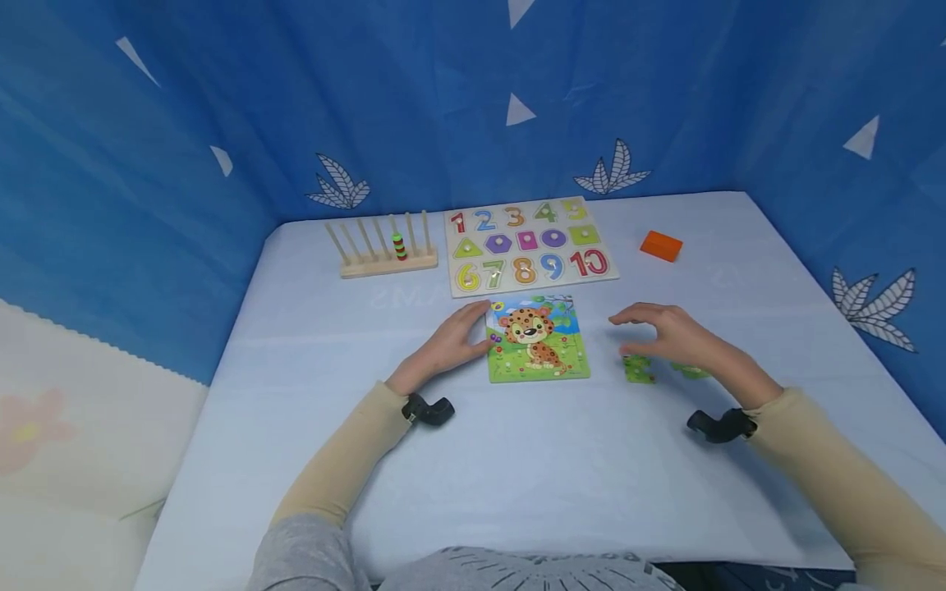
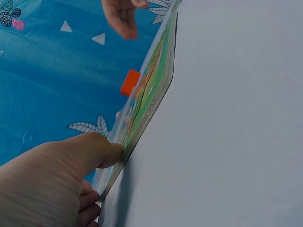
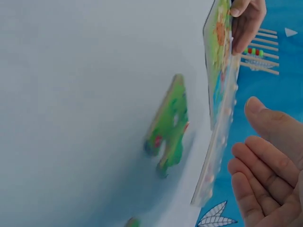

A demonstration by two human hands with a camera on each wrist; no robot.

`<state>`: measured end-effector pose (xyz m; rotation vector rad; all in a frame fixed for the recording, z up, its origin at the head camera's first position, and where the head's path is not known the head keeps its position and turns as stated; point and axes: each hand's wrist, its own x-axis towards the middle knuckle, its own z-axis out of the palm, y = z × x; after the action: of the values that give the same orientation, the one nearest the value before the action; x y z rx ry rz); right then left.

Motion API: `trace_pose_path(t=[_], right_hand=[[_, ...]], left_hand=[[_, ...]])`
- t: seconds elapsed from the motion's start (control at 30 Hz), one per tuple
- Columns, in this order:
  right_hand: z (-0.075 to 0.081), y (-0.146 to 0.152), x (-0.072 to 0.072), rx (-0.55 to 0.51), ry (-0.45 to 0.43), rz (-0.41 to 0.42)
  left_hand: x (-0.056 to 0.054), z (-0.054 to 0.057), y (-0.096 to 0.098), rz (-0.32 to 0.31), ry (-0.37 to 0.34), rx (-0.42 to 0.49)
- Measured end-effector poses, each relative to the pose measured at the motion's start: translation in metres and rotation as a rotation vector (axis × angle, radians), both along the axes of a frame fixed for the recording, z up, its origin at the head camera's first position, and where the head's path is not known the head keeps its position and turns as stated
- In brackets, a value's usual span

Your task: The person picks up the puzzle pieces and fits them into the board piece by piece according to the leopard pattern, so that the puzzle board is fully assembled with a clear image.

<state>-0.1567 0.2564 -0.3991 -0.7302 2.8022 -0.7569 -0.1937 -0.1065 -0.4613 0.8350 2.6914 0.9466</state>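
Leopard puzzle (image 1: 538,340) is lying flat on the table (image 1: 517,476) between our two hands, and we are steadying it with our left hand (image 1: 449,345), whose fingers are resting against its left edge; in the left wrist view the thumb (image 2: 102,151) is pressing on the board's rim. Most of the picture is looking filled in already: the leopard's face, body and the grass around it are reading as one whole image, though from the head camera we cannot quite tell whether a gap remains along the right side or lower corner. Two green pieces are still out of the board. One loose green piece (image 1: 638,369) is lying just under the fingertips of our right hand (image 1: 676,336), and a second green piece (image 1: 691,371) is sitting partly hidden beneath the palm. Our right hand is hovering over them with fingers spread and relaxed, gripping nothing; the right wrist view is showing the nearer piece (image 3: 168,123) flat on the table and apart from the fingers. So we are judging the work as nearly done, with these last pieces left to pick up and fit. Beyond the hands, a number board (image 1: 526,245), a peg rack (image 1: 384,246) and an orange block (image 1: 661,245) are standing untouched.
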Motion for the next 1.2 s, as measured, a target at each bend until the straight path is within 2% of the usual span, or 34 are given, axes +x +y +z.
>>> trace_pose_path(t=[0.13, 0.27, 0.5, 0.7, 0.8, 0.9, 1.0, 1.1, 1.2], right_hand=[[-0.005, 0.011, 0.014, -0.007, 0.001, -0.009], [-0.014, 0.015, 0.022, -0.017, 0.012, 0.019], [-0.027, 0.019, 0.028, 0.025, 0.030, 0.032], [-0.030, 0.022, 0.031, 0.031, 0.036, 0.028], [-0.028, 0.020, 0.029, 0.020, 0.037, 0.025], [-0.020, 0.010, 0.021, -0.014, 0.039, 0.024], [-0.011, -0.010, 0.011, -0.061, 0.045, 0.034], [-0.005, -0.035, 0.004, -0.094, 0.052, 0.076], [-0.003, -0.060, 0.001, -0.106, 0.043, 0.124]], left_hand=[[0.000, 0.000, -0.002, 0.007, -0.001, -0.003], [0.000, -0.002, -0.003, 0.008, 0.006, 0.008], [0.001, -0.004, -0.004, 0.008, 0.004, 0.020], [0.000, -0.003, -0.002, -0.005, 0.010, 0.026], [-0.001, -0.004, -0.001, -0.010, 0.014, 0.022], [-0.002, -0.002, -0.002, -0.008, 0.019, 0.016], [-0.002, -0.001, -0.003, 0.000, 0.019, 0.012], [0.000, 0.000, -0.002, 0.013, 0.009, 0.015], [0.001, -0.001, 0.003, -0.003, 0.005, 0.013]])
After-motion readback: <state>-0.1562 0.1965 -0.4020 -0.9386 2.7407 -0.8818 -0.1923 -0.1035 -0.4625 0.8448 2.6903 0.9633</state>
